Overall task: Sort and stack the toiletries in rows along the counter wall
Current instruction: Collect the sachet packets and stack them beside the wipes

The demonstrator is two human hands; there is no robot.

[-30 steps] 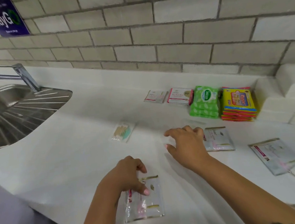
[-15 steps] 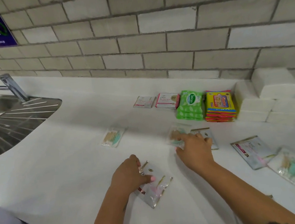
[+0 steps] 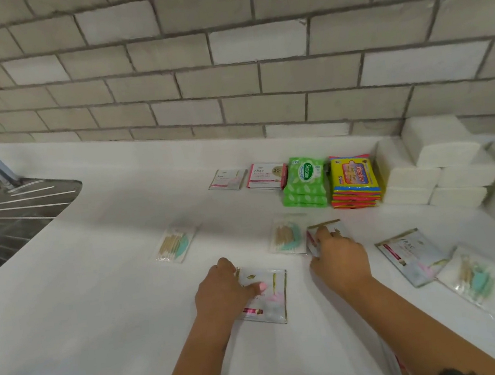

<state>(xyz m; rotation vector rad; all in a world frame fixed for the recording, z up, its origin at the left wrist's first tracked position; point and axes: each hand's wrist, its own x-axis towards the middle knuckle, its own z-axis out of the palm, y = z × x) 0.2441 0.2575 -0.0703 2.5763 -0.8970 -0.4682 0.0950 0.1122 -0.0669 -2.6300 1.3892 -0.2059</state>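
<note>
We look down on a white counter that meets a grey brick wall. Both of our bare hands reach forward over it.

Our left hand rests on the left side of a flat sachet lying on the counter in front of us. The thumb, with a pink nail, presses down on the sachet's face, and the other fingers curl at its left edge.

Our right hand lies a little further forward and to the right. Its fingers curl over a second sachet, covering the lower part; the gold top edge shows beyond the fingertips. We cannot tell whether the hand grips it or only presses on it. Just beside this sachet, touching its left edge, is a clear packet of cotton buds.

Another packet of cotton buds lies well apart to the left. To the right of our right hand lie a third sachet and, overlapping its near corner, a further bud packet.

Along the wall stands the sorted row: a sachet stack, a pink-edged box stack, a stack of green wipes, a stack of yellow wipes, and white tissue blocks.

A steel sink sits at far left.
</note>
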